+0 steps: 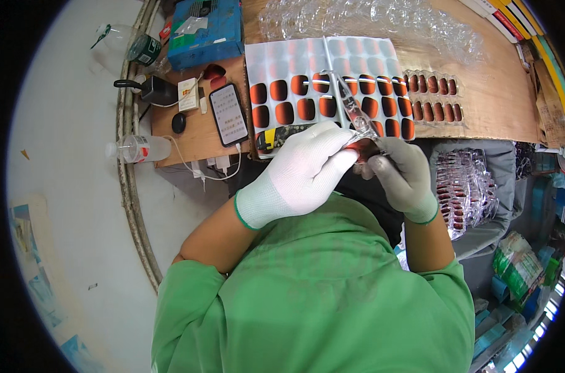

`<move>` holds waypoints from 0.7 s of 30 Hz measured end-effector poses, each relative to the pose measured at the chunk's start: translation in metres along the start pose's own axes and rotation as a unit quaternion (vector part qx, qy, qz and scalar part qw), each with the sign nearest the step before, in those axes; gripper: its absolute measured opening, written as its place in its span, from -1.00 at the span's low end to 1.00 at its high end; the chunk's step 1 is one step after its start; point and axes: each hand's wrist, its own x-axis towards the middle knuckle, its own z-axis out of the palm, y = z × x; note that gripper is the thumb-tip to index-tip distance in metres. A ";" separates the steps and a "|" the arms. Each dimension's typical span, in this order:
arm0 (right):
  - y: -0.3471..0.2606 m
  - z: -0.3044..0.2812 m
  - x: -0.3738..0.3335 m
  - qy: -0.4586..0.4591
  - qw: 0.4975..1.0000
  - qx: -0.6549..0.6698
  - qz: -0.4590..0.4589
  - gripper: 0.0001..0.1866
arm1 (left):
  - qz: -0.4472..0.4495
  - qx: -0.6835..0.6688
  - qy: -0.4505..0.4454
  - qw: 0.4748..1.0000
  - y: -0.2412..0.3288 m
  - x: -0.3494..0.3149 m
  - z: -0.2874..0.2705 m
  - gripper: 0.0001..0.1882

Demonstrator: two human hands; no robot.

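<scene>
In front of my chest both gloved hands meet at a clear plastic glasses frame (357, 118), which sticks up and away between them. A dark orange-brown tinted lens (364, 148) shows at the fingertips; whether it sits fully in the frame I cannot tell. My left hand (310, 168) is closed, thumb and fingers gripping the frame from the left. From the right, my right hand (404, 177) closes on it, its thumb by the lens. Just beyond lies a lens sheet (276, 59) with rows of shaded orange-black lenses, partly under white film.
Clear frames (369, 18) pile along the table's far side. Lensed frames (433, 96) lie right of the sheet; more fill a grey-lined bin (463, 193). At left are a phone (228, 115) on a cable, a blue box (205, 37) and a plastic bottle (139, 149).
</scene>
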 end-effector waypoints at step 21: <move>-0.011 0.001 0.021 -0.023 0.997 -0.074 -0.008 -0.81 | 0.029 0.070 0.068 0.995 -0.002 -0.009 -0.005 -0.79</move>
